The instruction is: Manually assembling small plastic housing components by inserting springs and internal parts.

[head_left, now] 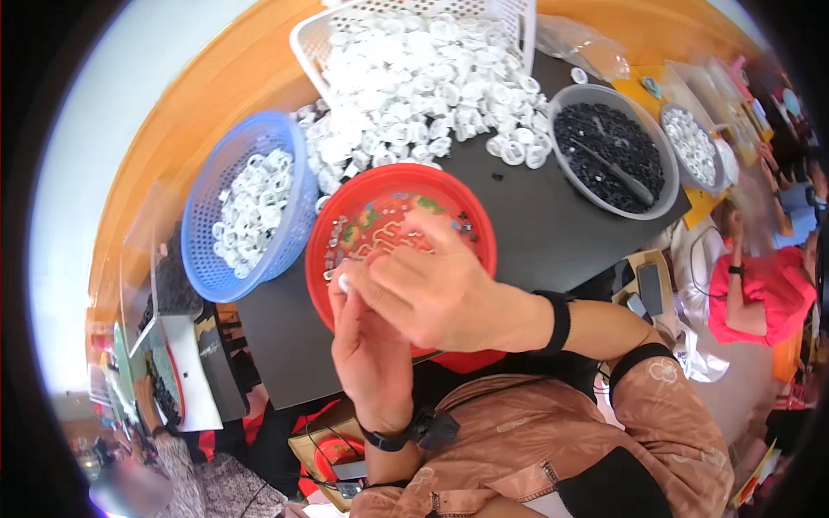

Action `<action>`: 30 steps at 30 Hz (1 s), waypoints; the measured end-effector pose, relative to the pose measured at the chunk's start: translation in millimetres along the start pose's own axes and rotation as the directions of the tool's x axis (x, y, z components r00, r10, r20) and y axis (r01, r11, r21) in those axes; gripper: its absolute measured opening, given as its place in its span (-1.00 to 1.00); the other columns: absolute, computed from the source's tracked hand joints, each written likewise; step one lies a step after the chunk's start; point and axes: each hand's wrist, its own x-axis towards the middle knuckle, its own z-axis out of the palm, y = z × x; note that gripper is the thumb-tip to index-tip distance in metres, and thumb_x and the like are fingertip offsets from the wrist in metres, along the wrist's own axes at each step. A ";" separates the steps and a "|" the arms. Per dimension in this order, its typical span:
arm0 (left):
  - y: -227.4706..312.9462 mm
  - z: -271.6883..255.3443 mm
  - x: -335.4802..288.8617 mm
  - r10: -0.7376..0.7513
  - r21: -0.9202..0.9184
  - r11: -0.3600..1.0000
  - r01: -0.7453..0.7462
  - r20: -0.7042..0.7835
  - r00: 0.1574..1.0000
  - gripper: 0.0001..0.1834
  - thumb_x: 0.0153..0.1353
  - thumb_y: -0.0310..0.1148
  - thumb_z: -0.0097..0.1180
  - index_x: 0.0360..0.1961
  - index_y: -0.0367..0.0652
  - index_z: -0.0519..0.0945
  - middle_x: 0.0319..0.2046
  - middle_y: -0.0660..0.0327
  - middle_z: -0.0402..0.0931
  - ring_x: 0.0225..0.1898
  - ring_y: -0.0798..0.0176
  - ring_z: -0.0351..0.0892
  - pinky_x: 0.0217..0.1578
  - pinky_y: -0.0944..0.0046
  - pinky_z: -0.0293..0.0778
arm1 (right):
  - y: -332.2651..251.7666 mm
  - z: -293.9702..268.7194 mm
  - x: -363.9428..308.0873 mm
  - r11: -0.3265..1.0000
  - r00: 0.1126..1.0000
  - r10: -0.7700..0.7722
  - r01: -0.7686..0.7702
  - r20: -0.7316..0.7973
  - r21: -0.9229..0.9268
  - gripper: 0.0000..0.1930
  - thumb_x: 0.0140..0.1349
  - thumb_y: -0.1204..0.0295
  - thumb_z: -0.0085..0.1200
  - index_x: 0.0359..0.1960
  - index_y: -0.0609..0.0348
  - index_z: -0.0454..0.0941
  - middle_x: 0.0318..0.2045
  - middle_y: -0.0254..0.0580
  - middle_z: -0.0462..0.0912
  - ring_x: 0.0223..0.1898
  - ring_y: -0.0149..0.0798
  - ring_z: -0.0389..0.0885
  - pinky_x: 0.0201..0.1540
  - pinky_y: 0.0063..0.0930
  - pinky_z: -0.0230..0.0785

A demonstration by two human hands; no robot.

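My two hands meet over a red round basin (474,203) with a printed pattern inside. Between the fingertips of my left hand (373,358) sits a small white plastic piece (344,283), partly covered. My right hand (440,293) reaches across from the right, its fingers bent and pinched close to that piece; whatever they hold is hidden. Small black bits (467,226) lie at the basin's right inner side, and tiny pale pieces show at its left side.
A blue basket (197,242) of white rings stands left. Behind, a white basket (528,34) spills a heap of white rings (406,86) onto the dark table (535,229). On the right, a grey bowl (669,186) holds black pieces and a scoop. Other people sit at both sides.
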 end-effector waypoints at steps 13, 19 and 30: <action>19.7 -46.1 -17.7 -0.029 0.073 0.997 0.036 -0.096 0.995 -0.61 0.39 -0.47 -0.16 0.22 -0.16 0.30 0.20 -0.03 0.34 -0.07 0.15 0.56 -0.03 0.17 0.53 | 80.6 -53.1 -31.5 0.913 0.780 0.400 -0.383 0.481 -0.137 -0.93 0.11 0.44 0.15 -0.37 0.09 0.60 -0.42 -0.27 0.51 -0.37 -0.14 0.51 -0.24 -0.29 0.30; 12.2 -44.8 -14.4 -0.066 -0.029 0.997 0.067 0.023 0.998 -0.70 0.29 -0.52 -0.07 0.05 -0.21 0.44 -0.05 -0.04 0.49 -0.21 0.20 0.53 -0.17 0.27 0.48 | 85.4 -42.1 -29.9 0.943 0.752 0.324 -0.302 0.574 -0.137 -0.94 0.12 0.43 0.12 -0.45 0.11 0.58 -0.46 -0.22 0.48 -0.43 -0.11 0.50 -0.28 -0.25 0.29; 4.3 -25.3 -12.5 0.029 0.252 0.968 -0.015 -0.053 0.998 -0.77 0.22 -0.52 -0.08 -0.11 -0.29 0.51 -0.22 0.01 0.54 -0.39 0.31 0.42 -0.32 0.40 0.36 | 96.5 -13.3 -25.1 0.987 0.705 0.070 0.051 0.706 -0.149 -0.86 0.10 0.41 0.05 -0.58 0.13 0.52 -0.48 -0.19 0.44 -0.50 -0.17 0.47 -0.23 -0.27 0.19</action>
